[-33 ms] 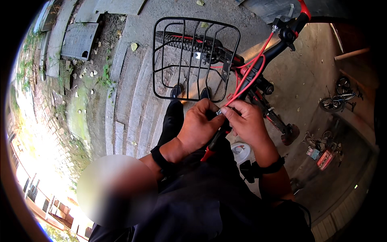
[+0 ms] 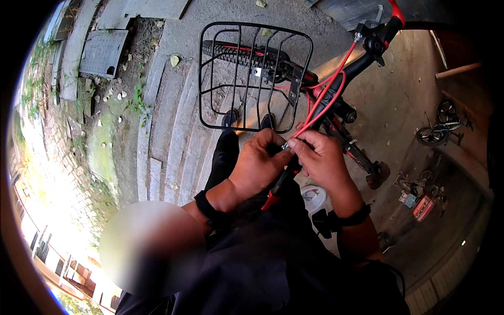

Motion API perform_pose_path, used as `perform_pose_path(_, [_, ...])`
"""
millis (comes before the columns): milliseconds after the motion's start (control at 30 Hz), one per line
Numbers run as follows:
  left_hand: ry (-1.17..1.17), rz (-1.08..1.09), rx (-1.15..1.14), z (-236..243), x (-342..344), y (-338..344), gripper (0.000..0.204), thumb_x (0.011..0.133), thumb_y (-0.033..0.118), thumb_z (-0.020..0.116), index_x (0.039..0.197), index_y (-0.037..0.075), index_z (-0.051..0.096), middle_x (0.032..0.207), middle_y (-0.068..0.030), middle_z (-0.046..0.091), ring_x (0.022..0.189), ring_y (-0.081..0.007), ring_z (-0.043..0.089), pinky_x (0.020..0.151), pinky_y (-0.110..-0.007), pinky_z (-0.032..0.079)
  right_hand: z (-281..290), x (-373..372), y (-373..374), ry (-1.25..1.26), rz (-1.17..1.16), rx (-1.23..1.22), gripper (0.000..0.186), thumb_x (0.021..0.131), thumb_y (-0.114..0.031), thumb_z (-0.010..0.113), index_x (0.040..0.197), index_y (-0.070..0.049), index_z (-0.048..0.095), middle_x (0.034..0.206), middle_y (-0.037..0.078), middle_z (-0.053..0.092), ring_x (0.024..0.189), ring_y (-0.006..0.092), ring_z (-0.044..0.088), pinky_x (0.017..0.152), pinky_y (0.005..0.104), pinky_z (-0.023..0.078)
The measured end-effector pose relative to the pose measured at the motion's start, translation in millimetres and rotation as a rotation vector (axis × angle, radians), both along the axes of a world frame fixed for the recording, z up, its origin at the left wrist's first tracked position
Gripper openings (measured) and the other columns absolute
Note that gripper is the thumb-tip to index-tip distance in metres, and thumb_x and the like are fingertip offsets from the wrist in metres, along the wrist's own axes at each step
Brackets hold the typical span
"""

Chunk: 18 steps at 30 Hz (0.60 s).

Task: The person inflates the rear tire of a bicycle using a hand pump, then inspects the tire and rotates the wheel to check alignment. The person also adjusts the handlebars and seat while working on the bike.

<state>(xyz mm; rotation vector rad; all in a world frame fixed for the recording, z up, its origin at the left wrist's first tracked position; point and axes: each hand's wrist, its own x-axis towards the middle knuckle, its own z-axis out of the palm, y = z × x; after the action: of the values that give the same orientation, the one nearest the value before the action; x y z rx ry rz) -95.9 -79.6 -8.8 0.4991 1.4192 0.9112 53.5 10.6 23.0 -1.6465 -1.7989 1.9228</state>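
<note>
Red cable housing (image 2: 310,124) looks smooth, glossy plastic; silvery fitting (image 2: 285,146), shiny metal; wire basket (image 2: 200,79), satin metal; tyre (image 2: 226,51), rough, matt rubber.

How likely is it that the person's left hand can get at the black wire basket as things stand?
Probably yes: the left hand shows close to the near rim of the black wire basket, with nothing visible in between, though it seems busy at the red cable.
</note>
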Motion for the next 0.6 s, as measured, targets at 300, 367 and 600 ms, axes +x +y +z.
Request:
perform_pose_path(300, [-0.318, -0.091, -0.024, -26.0, -22.8, -11.1, 0.028, 0.104, 0.024, 0.061, 0.118, 0.000, 0.068, 0.086, 0.0015, 0.064, 0.077, -0.0061, 0.056, 0.070, -0.026, 0.049, -1.2, 2.4, 0.2, 0.048, -0.099, -0.098, 0.016, 0.100, -0.016, 0.064, 0.105, -0.003, 0.071, 0.063, 0.002, 0.060, 0.049, 0.0081, 0.057, 0.048, 0.0259, 0.045])
perform_pose_path(367, [-0.272, -0.195, 0.009, -30.3, -29.4, -2.7, 0.030, 0.105, 0.025, 0.059, 0.119, 0.000, 0.068, 0.088, 0.0017, 0.065, 0.079, -0.0067, 0.056, 0.072, -0.026, 0.049, 0.5, 4.0, -2.6, 0.053, -0.135, -0.109, 0.016, 0.100, -0.015, 0.065, 0.108, -0.002, 0.070, 0.065, 0.002, 0.061, 0.050, 0.0077, 0.057, 0.048, 0.0254, 0.045])
perform_pose_path(600, [-0.359, -0.461, 0.011, -26.4, -47.3, 31.0, 0.027, 0.105, 0.020, 0.061, 0.120, -0.001, 0.070, 0.102, -0.0011, 0.068, 0.098, -0.0094, 0.058, 0.091, -0.028, 0.047, -10.9, 21.1, -23.8, 0.078, -0.284, 0.048, 0.016, 0.097, -0.014, 0.068, 0.099, -0.001, 0.059, 0.072, 0.002, 0.063, 0.053, 0.0079, 0.058, 0.050, 0.0255, 0.047])
